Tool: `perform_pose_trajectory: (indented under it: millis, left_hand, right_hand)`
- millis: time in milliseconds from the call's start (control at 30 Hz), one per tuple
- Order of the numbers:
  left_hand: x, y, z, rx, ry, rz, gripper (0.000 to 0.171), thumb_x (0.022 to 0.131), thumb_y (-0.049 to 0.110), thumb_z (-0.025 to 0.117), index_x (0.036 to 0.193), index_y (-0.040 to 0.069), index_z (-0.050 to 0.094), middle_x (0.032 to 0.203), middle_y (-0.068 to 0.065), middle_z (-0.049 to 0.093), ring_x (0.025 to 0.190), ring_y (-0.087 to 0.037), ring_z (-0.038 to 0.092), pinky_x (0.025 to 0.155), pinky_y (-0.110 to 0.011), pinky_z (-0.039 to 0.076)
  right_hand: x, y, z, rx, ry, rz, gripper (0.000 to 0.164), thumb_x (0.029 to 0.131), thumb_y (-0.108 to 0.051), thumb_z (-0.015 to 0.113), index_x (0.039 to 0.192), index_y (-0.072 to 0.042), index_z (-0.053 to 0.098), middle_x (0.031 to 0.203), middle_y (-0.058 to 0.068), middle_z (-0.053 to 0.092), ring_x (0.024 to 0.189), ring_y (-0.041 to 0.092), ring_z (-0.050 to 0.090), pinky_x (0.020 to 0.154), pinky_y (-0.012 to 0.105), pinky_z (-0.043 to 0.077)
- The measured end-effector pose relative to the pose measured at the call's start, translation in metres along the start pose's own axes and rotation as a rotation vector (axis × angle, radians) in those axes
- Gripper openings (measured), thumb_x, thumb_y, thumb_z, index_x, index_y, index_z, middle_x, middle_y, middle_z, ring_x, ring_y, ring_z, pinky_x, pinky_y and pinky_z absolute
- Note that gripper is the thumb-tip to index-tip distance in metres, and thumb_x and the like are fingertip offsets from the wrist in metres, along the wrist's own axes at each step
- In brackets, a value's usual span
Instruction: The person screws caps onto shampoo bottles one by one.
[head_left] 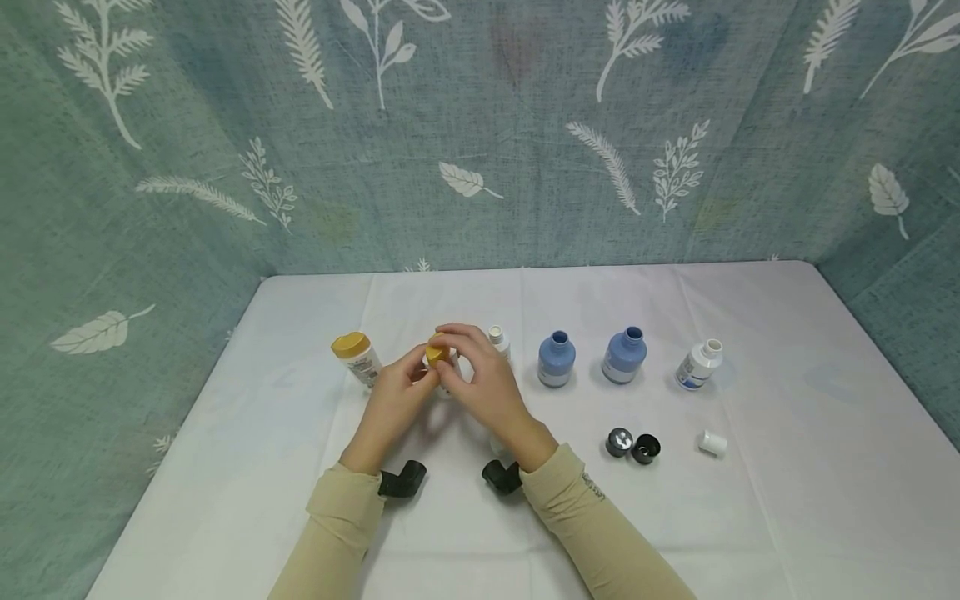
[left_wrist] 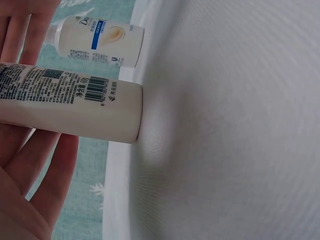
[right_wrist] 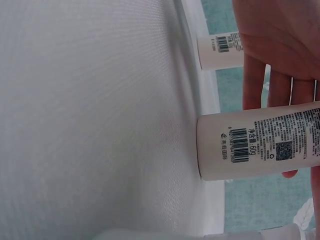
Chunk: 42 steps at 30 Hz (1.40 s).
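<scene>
In the head view, both my hands meet around a small white bottle with a yellow cap (head_left: 437, 353). My left hand (head_left: 395, 400) grips the bottle at its upper part, while my right hand (head_left: 491, 387) pinches the cap from above with thumb and fingers. The left wrist view shows the white bottle (left_wrist: 115, 110) upright, printed with a barcode, its base right at the tabletop. The right wrist view shows the same bottle (right_wrist: 250, 142) with fingers behind it. Left of my hands stands another yellow-capped bottle (head_left: 360, 357).
Right of my hands stand a white bottle (head_left: 498, 339) partly hidden by my hand, two uncapped blue bottles (head_left: 556, 360) (head_left: 624, 356) and an uncapped white bottle (head_left: 701, 365). Nearer lie two black caps (head_left: 618, 442) (head_left: 646, 448) and a white cap (head_left: 712, 443). A patterned curtain (head_left: 480, 133) hangs behind.
</scene>
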<state>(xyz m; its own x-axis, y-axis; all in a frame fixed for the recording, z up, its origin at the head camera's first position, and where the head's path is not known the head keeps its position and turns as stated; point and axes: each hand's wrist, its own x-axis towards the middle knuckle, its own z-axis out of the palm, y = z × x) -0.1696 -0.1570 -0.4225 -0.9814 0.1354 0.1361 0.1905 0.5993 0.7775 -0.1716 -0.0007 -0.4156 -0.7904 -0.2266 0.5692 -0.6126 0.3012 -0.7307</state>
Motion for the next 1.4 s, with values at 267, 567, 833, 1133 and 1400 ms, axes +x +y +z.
perform_pose_trajectory:
  millis: [267, 567, 833, 1133, 1400]
  left_hand:
    - [0.0007, -0.0014, 0.0022, -0.022, 0.004, 0.035, 0.033, 0.091, 0.029, 0.055, 0.123, 0.023, 0.056, 0.12, 0.0, 0.062, 0.104, -0.02, 0.061, 0.087, -0.039, 0.05]
    - [0.0007, -0.0024, 0.0015, -0.033, 0.0, 0.047, 0.033, 0.09, 0.026, 0.055, 0.123, 0.021, 0.056, 0.122, 0.0, 0.06, 0.107, -0.02, 0.059, 0.088, -0.039, 0.049]
    - [0.0011, -0.0037, -0.0001, -0.048, -0.021, 0.035, 0.035, 0.09, 0.03, 0.057, 0.123, 0.02, 0.056, 0.122, -0.002, 0.06, 0.107, -0.022, 0.059, 0.09, -0.04, 0.048]
    - [0.0026, -0.0067, -0.0004, -0.078, -0.045, -0.008, 0.036, 0.087, 0.034, 0.063, 0.119, 0.022, 0.053, 0.118, -0.005, 0.062, 0.106, -0.022, 0.06, 0.089, -0.04, 0.048]
    - [0.0043, -0.0089, -0.0015, -0.111, -0.07, -0.021, 0.044, 0.083, 0.044, 0.063, 0.119, 0.022, 0.051, 0.12, -0.004, 0.061, 0.11, -0.021, 0.058, 0.092, -0.04, 0.047]
  right_hand:
    - [-0.0001, 0.0008, -0.0003, -0.006, 0.031, 0.039, 0.024, 0.085, -0.015, 0.063, 0.109, -0.014, 0.063, 0.116, -0.003, 0.054, 0.108, 0.008, 0.052, 0.088, 0.024, 0.046]
    - [0.0004, -0.0003, -0.0008, -0.003, 0.033, 0.045, 0.024, 0.085, -0.013, 0.064, 0.108, -0.013, 0.063, 0.113, -0.001, 0.053, 0.105, 0.009, 0.052, 0.086, 0.021, 0.047]
    - [0.0004, -0.0005, -0.0016, 0.001, 0.026, 0.049, 0.026, 0.084, -0.012, 0.064, 0.11, -0.012, 0.062, 0.113, -0.001, 0.053, 0.106, 0.009, 0.052, 0.087, 0.021, 0.047]
    - [-0.0008, 0.0024, -0.0006, 0.049, -0.002, 0.08, 0.043, 0.085, -0.011, 0.063, 0.126, -0.013, 0.051, 0.12, 0.0, 0.052, 0.107, 0.009, 0.053, 0.09, 0.022, 0.046]
    - [-0.0007, 0.0019, -0.0012, 0.099, -0.001, 0.092, 0.043, 0.09, -0.019, 0.058, 0.131, -0.015, 0.045, 0.122, 0.0, 0.051, 0.113, 0.01, 0.049, 0.092, 0.024, 0.045]
